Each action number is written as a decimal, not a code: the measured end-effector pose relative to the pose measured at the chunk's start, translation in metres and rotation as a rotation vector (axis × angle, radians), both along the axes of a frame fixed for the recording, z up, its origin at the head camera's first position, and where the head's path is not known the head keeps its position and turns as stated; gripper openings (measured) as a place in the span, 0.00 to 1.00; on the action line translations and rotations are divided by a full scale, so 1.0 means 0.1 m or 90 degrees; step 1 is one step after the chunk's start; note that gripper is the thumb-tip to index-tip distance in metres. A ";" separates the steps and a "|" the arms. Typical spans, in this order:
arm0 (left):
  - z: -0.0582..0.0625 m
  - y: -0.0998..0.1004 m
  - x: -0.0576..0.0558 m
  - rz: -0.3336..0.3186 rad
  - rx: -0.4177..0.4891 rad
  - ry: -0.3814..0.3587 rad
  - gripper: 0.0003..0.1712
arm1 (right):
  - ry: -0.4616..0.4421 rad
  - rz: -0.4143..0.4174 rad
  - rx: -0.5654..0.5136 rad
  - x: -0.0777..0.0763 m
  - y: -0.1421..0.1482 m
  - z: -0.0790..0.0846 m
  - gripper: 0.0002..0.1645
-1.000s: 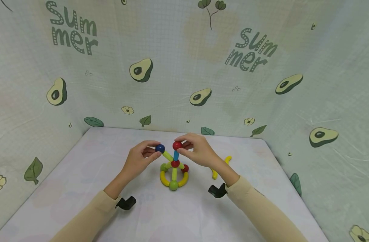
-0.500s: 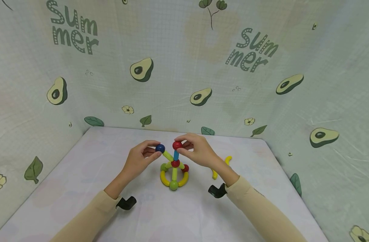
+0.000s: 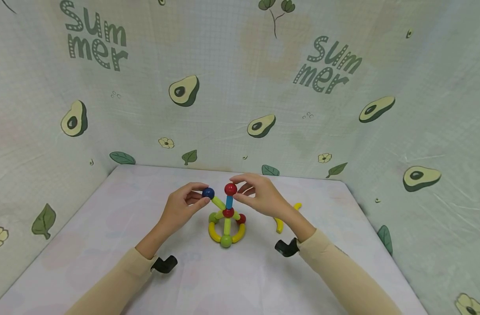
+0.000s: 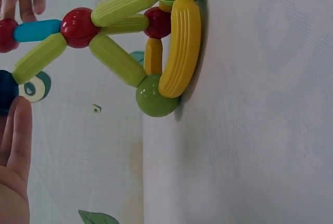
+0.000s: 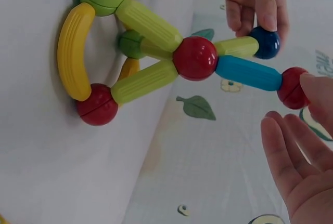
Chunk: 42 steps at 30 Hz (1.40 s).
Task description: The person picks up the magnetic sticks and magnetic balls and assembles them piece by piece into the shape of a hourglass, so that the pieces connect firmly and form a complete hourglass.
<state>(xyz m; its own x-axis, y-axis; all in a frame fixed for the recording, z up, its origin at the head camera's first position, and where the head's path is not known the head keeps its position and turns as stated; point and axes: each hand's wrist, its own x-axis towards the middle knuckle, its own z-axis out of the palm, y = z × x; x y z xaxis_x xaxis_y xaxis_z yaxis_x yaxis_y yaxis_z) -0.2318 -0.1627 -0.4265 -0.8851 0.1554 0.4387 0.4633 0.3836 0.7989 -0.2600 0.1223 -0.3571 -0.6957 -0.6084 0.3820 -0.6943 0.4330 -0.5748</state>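
Observation:
A magnetic ball-and-stick construction stands on a ring of yellow curved sticks [image 5: 74, 52]. Three light-green sticks [image 4: 117, 60] rise to a red center ball [image 5: 195, 58]. From this center a blue stick [image 5: 248, 72] points up to a red top ball [image 3: 230, 189], and another light-green stick [image 4: 39, 58] slants to a dark blue ball [image 3: 208, 193]. My left hand [image 3: 183, 203] pinches the dark blue ball between thumb and fingers. My right hand [image 3: 260, 195] is right beside the red top ball, fingers spread, the thumb overlapping the ball's edge in the right wrist view.
A yellow curved stick [image 3: 279, 225] lies on the white-covered table [image 3: 224, 280], partly behind the right forearm. Patterned cloth [image 3: 224, 144] hangs behind and along the sides. A black wrist mount [image 3: 163, 264] sticks out from each sleeve.
My right hand's fingers have loosened from the red top ball and shifted slightly right. The left hand and the construction stay as they were.

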 end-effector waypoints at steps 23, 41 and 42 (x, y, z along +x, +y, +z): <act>0.02 0.00 0.01 -0.001 -0.007 0.008 0.23 | 0.006 -0.137 0.097 0.01 1.31 -0.41 0.28; 0.01 0.00 -0.01 0.002 -0.010 0.004 0.23 | -0.023 -0.184 0.122 0.04 1.87 -0.82 0.30; 0.00 0.00 -0.01 0.002 -0.010 0.004 0.23 | -0.030 -0.185 0.123 0.04 1.87 -0.83 0.30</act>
